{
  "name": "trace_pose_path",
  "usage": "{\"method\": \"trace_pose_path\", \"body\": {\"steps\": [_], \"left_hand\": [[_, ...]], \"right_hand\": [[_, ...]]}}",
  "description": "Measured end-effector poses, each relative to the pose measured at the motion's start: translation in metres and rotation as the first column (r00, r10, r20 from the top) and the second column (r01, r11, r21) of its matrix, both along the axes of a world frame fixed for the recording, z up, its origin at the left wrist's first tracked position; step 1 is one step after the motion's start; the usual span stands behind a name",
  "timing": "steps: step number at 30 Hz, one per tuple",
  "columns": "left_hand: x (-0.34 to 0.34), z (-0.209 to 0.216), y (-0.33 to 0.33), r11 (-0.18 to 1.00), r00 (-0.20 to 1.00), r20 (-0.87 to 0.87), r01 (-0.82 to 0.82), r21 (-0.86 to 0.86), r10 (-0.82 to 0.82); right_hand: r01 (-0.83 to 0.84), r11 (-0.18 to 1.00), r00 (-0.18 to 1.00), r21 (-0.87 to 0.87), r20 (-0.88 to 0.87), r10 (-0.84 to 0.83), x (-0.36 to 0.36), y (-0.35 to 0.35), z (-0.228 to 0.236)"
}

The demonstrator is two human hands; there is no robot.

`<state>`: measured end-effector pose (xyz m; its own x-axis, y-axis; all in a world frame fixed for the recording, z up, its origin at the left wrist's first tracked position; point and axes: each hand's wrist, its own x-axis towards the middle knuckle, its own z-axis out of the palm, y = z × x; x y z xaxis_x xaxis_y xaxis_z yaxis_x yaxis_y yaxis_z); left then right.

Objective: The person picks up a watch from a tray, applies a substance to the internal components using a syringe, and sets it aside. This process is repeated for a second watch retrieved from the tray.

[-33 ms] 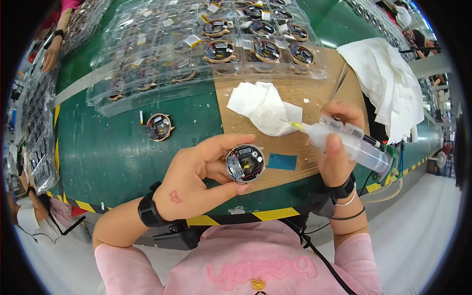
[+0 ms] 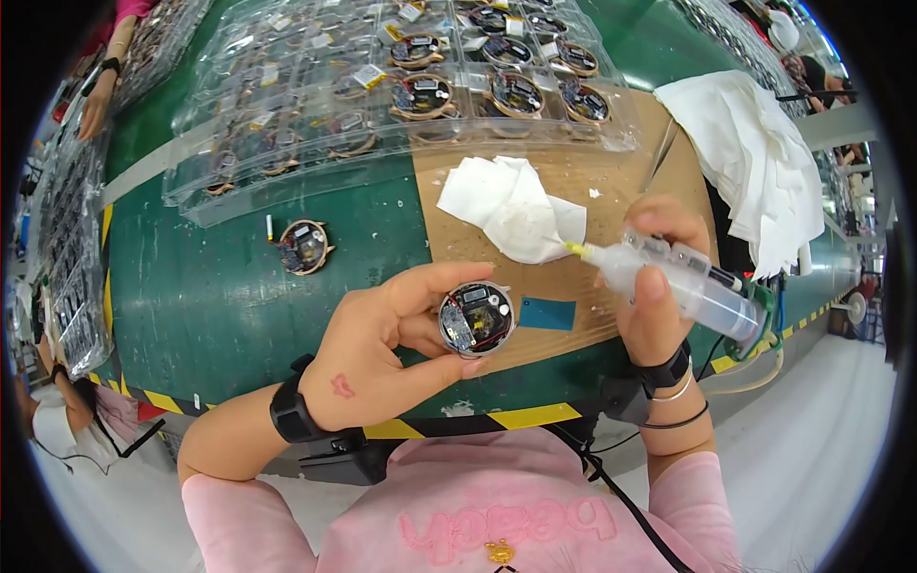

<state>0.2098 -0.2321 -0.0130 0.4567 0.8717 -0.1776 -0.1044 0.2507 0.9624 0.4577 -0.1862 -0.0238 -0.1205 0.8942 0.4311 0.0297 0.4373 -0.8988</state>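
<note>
Between the thumb and fingers of my left hand is a round silver watch case, its open side up, with a circuit board and wires showing inside. My right hand is closed around a clear dispensing syringe with a yellow nozzle. The needle points left, over a crumpled white cloth, apart from the watch case. Just right of the case lies a small blue rectangular piece on brown cardboard.
Another open watch case with a small battery lies on the green table. Clear plastic trays of watch cases stand at the back. White cloths hang at the right. Another person's hand rests near the far-left trays.
The trays and table sit very slightly further left in the picture. The syringe nozzle is a touch lower. Both hands keep the same hold.
</note>
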Motion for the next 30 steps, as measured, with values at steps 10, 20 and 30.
{"method": "trace_pose_path", "body": {"steps": [10,20,30], "left_hand": [[0.013,-0.03,-0.005,0.97,0.989,-0.109,-0.076,0.23,0.104],[0.012,-0.038,-0.008,0.971,0.977,-0.171,-0.086,0.225,0.126],[0.01,-0.037,-0.008,0.972,0.975,-0.183,-0.083,0.222,0.125]], "right_hand": [[-0.325,0.94,0.887,0.099,0.377,0.267,-0.01,-0.015,0.025],[-0.305,0.943,0.922,0.131,0.288,0.258,-0.026,-0.019,0.013],[-0.29,0.921,0.929,0.259,0.307,0.206,-0.031,-0.018,0.005]]}}
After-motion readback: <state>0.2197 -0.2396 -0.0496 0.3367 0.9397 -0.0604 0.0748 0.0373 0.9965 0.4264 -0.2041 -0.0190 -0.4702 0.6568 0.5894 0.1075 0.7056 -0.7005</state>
